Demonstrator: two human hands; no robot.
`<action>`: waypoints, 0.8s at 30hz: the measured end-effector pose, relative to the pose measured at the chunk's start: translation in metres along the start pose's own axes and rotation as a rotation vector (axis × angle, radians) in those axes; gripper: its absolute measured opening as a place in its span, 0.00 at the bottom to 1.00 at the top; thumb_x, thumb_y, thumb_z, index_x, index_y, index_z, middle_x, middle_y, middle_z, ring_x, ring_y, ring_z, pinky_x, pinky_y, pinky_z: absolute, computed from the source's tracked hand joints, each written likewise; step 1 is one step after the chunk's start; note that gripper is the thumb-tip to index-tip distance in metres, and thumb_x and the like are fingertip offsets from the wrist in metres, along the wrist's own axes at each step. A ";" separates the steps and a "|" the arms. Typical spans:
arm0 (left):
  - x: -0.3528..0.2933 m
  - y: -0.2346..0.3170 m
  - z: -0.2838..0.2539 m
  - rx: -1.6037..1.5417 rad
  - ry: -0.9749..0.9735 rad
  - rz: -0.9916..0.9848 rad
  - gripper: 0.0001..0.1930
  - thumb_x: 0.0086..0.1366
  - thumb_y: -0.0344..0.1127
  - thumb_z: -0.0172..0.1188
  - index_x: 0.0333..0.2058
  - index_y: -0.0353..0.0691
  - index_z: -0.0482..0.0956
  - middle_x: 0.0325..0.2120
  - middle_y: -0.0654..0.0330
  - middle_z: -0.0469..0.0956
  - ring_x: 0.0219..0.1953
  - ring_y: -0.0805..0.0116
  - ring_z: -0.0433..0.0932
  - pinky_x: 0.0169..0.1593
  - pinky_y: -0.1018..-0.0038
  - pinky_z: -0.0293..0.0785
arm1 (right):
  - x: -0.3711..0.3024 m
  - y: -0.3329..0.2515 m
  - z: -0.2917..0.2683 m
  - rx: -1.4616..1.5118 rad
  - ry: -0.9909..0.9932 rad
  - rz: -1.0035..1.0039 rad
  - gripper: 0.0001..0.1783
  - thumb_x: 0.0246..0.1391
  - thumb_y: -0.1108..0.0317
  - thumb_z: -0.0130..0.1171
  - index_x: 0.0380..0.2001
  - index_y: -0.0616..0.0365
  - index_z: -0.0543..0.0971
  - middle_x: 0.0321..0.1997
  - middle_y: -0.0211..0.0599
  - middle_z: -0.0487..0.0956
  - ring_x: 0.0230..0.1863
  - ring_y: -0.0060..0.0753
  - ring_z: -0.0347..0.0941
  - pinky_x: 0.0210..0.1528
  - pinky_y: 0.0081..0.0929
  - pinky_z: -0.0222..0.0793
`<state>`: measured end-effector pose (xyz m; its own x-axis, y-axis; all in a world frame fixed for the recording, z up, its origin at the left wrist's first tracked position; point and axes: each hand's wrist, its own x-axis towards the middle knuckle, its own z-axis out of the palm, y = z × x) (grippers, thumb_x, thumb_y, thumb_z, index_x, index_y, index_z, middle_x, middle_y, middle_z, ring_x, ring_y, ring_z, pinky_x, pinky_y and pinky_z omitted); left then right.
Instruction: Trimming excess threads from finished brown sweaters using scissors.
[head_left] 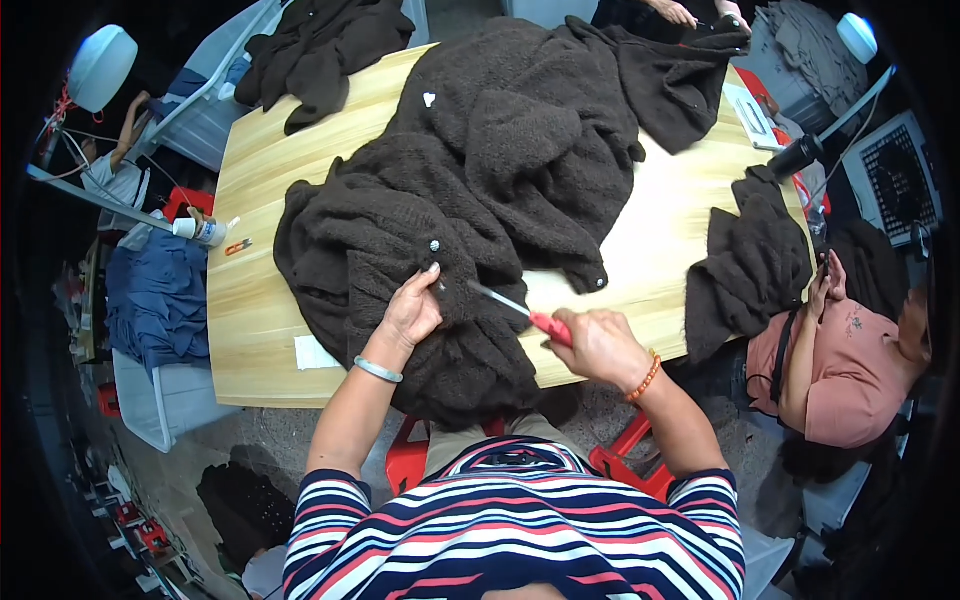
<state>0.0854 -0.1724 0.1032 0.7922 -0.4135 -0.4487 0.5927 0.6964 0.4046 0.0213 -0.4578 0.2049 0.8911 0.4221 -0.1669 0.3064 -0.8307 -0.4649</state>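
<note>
left hand (411, 312): got a pinch of the brown fuzzy cloth (520, 150)
right hand (600, 346): wrapped round a red-handled tool (549, 327), shaft toward left hand
cloth: bunched under left hand, heaped beyond both
shiny button (434, 246): just past left fingertips

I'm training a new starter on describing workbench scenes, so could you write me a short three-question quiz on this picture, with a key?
1. Multiple choice: what does the wearer's right hand hold?
A) a white bottle
B) a red-handled tool
C) a bangle

2. True or false: the wearer's left hand touches the brown cloth.

3. Fill in the blank: the small orange tool lies near the ____ edge of the table, as the wearer sees it.

Key: 1. B; 2. True; 3. left.
</note>
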 end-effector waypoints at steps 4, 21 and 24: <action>0.002 -0.004 -0.011 0.145 0.030 0.015 0.13 0.71 0.31 0.49 0.50 0.36 0.73 0.47 0.55 0.77 0.52 0.57 0.76 0.59 0.55 0.73 | 0.021 0.002 0.006 -0.012 0.065 -0.020 0.14 0.53 0.58 0.60 0.30 0.59 0.76 0.21 0.49 0.79 0.29 0.52 0.79 0.34 0.44 0.74; -0.049 0.044 0.034 1.959 0.072 0.735 0.25 0.62 0.35 0.64 0.56 0.33 0.70 0.48 0.57 0.76 0.51 0.69 0.73 0.56 0.68 0.68 | -0.010 0.016 0.023 0.149 0.069 0.076 0.13 0.54 0.57 0.61 0.35 0.54 0.75 0.23 0.48 0.79 0.28 0.55 0.77 0.34 0.47 0.72; -0.058 0.061 -0.005 2.291 0.161 0.391 0.17 0.64 0.36 0.62 0.48 0.32 0.76 0.45 0.58 0.79 0.46 0.68 0.76 0.52 0.69 0.72 | -0.015 0.018 0.028 0.170 0.030 0.069 0.13 0.54 0.57 0.61 0.35 0.53 0.76 0.23 0.48 0.79 0.29 0.55 0.77 0.35 0.48 0.72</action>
<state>0.0747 -0.1035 0.1501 0.9217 -0.3596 -0.1456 -0.3020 -0.9006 0.3125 0.0041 -0.4685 0.1748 0.9184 0.3529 -0.1788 0.1851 -0.7828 -0.5941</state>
